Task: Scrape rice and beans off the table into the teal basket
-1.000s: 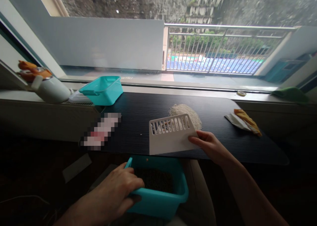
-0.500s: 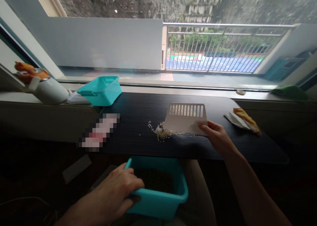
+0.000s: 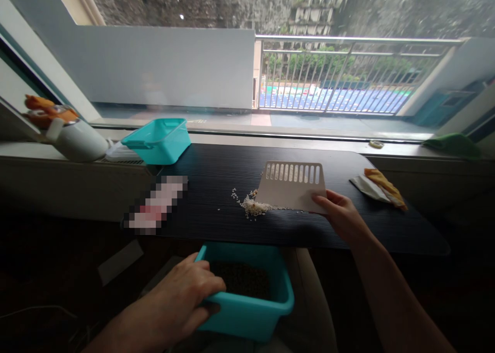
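Note:
My right hand [image 3: 335,203] is closed on the right lower corner of a beige slotted plastic scraper [image 3: 288,193]. The scraper stands tilted on the dark table, its slots along the upper edge. A pile of white grains like rice [image 3: 255,205] shows at its lower left edge, with some loose grains around; the part behind the scraper is mostly hidden. My left hand [image 3: 193,286] grips the left rim of a turquoise plastic bin [image 3: 247,314], which sits below the table's front edge. Dark brownish granular stuff [image 3: 242,281] lies inside the bin.
The black table [image 3: 216,172] bears a second turquoise bin [image 3: 164,144] at its back left. A blurred-out pinkish item [image 3: 158,206] lies at the left, and a yellow and white cloth [image 3: 382,188] at the right. A white pot [image 3: 79,140] stands on the sill by the window.
My right hand has moved the scraper right and slightly away, setting it against the grains, a pile of which now shows at its left. In the last half second little differs. My left hand keeps its grip.

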The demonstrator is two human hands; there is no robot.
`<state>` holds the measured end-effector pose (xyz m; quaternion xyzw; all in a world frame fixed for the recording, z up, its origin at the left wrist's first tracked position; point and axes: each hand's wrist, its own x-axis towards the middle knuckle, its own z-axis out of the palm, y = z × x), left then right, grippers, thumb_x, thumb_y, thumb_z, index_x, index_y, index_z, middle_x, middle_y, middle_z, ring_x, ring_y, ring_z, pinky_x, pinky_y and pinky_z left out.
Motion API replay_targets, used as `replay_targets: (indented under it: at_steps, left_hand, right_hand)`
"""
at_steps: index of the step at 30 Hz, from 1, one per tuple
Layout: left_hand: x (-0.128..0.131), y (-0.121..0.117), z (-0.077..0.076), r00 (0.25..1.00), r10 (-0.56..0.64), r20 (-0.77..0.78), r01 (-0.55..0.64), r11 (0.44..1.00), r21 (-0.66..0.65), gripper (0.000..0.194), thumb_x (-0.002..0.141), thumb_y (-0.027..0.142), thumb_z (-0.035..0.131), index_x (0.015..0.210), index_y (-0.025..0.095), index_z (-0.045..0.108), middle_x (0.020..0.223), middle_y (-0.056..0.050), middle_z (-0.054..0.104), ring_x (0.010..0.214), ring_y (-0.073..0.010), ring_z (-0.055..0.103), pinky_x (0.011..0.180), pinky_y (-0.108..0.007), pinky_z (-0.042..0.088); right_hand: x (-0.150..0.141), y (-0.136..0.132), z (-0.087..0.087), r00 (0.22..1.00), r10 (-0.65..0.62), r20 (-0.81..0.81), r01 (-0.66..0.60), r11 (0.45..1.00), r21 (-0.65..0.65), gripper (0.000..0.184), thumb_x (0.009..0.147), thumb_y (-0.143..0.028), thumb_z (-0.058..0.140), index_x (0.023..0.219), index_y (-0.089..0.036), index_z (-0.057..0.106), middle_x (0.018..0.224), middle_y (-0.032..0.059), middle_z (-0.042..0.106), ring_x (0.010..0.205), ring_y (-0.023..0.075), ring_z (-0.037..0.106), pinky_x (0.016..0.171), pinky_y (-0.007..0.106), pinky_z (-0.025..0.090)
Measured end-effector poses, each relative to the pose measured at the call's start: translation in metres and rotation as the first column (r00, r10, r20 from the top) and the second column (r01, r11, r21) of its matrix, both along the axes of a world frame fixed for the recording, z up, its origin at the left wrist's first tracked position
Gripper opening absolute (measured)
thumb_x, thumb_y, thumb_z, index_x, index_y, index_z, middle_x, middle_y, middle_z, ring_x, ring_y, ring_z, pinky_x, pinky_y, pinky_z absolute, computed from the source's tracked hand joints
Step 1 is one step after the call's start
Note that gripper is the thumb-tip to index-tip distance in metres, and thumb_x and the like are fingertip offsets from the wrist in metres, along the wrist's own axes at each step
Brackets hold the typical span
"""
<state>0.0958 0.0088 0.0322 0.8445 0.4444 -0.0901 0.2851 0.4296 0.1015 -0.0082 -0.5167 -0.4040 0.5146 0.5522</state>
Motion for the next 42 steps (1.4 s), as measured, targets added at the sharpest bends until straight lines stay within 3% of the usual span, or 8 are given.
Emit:
replay_targets:
  at_steps: [14, 21, 27, 31, 34, 36, 39, 42]
  left_hand:
    - [-0.001, 0.0, -0.002, 0.999, -0.023, 0.034, 0.022, 0.999, 0.024, 0.016, 0.076, 0.009, 0.057, 0.082, 0.022, 0.066, 0.082, -0.001, 0.066, 0.088, -0.0208, 0.06, 0.1, -0.042, 0.039]
    - [-0.002, -0.001, -0.003, 0.998, -0.008, 0.066, 0.006, 0.999, 0.036, 0.015, 0.075, 0.009, 0.058, 0.079, 0.022, 0.064, 0.08, 0.0, 0.065, 0.087, -0.0208, 0.06, 0.101, -0.042, 0.036]
    - [-0.003, -0.003, 0.0, 0.997, 0.001, 0.079, -0.005, 0.999, 0.043, 0.015, 0.073, 0.008, 0.057, 0.076, 0.021, 0.063, 0.078, 0.0, 0.064, 0.085, -0.0196, 0.06, 0.101, -0.041, 0.036]
    - [-0.003, -0.003, 0.002, 0.997, 0.025, 0.075, -0.027, 0.999, 0.029, 0.018, 0.073, 0.008, 0.057, 0.079, 0.022, 0.065, 0.081, 0.0, 0.066, 0.088, -0.0206, 0.061, 0.104, -0.043, 0.034]
    - [-0.004, -0.004, 0.0, 0.996, 0.035, 0.081, -0.037, 0.999, 0.026, 0.018, 0.074, 0.008, 0.058, 0.08, 0.023, 0.066, 0.081, 0.0, 0.066, 0.091, -0.0215, 0.061, 0.105, -0.044, 0.034]
    - [-0.004, -0.004, -0.001, 0.996, 0.037, 0.083, -0.039, 0.999, 0.029, 0.018, 0.075, 0.008, 0.058, 0.083, 0.023, 0.066, 0.083, 0.0, 0.066, 0.092, -0.0219, 0.061, 0.105, -0.044, 0.034]
    - [-0.004, -0.004, -0.002, 0.998, 0.026, 0.063, -0.026, 1.0, 0.012, 0.018, 0.077, 0.009, 0.058, 0.085, 0.023, 0.066, 0.086, -0.001, 0.065, 0.093, -0.0219, 0.06, 0.103, -0.044, 0.036]
    - [-0.002, -0.003, -0.001, 1.0, 0.02, 0.022, -0.02, 1.0, -0.002, 0.02, 0.077, 0.009, 0.057, 0.087, 0.023, 0.067, 0.089, -0.002, 0.065, 0.095, -0.0226, 0.06, 0.098, -0.041, 0.041]
  right_hand:
    - [-0.009, -0.014, 0.007, 0.995, 0.105, -0.003, -0.105, 0.994, -0.021, 0.027, 0.066, -0.039, 0.084, 0.089, -0.025, 0.079, 0.088, 0.0009, 0.077, 0.076, 0.0196, 0.069, 0.072, 0.029, 0.054]
    - [-0.016, -0.023, 0.003, 0.978, 0.183, 0.097, -0.184, 0.983, -0.005, 0.032, 0.068, -0.043, 0.082, 0.091, -0.022, 0.079, 0.091, 0.004, 0.077, 0.085, 0.0242, 0.068, 0.079, 0.034, 0.053]
    - [-0.012, -0.029, -0.005, 0.977, 0.194, 0.09, -0.193, 0.981, -0.022, 0.032, 0.073, -0.04, 0.08, 0.1, -0.024, 0.077, 0.098, 0.0033, 0.076, 0.09, 0.0235, 0.068, 0.083, 0.033, 0.052]
    - [-0.014, -0.034, -0.005, 0.957, 0.265, 0.12, -0.26, 0.964, -0.054, 0.033, 0.071, -0.041, 0.08, 0.096, -0.021, 0.078, 0.096, 0.0059, 0.077, 0.09, 0.0264, 0.068, 0.083, 0.036, 0.053]
    - [-0.01, -0.031, -0.001, 0.978, 0.174, 0.112, -0.171, 0.985, -0.032, 0.034, 0.067, -0.044, 0.082, 0.093, -0.022, 0.079, 0.092, 0.0053, 0.077, 0.084, 0.0264, 0.07, 0.078, 0.036, 0.054]
    - [-0.006, -0.024, 0.002, 0.996, 0.016, 0.089, -0.018, 1.0, 0.013, 0.032, 0.066, -0.044, 0.082, 0.091, -0.024, 0.078, 0.087, 0.0037, 0.077, 0.078, 0.0253, 0.07, 0.074, 0.036, 0.055]
    - [-0.002, -0.005, 0.006, 0.979, -0.187, 0.076, 0.18, 0.979, 0.093, 0.026, 0.064, -0.04, 0.082, 0.085, -0.025, 0.077, 0.083, 0.0015, 0.076, 0.073, 0.0237, 0.069, 0.071, 0.036, 0.055]
    - [0.0, 0.013, 0.008, 0.969, -0.238, 0.073, 0.227, 0.965, 0.13, 0.023, 0.062, -0.035, 0.08, 0.082, -0.024, 0.077, 0.08, 0.0003, 0.076, 0.072, 0.022, 0.069, 0.074, 0.036, 0.055]
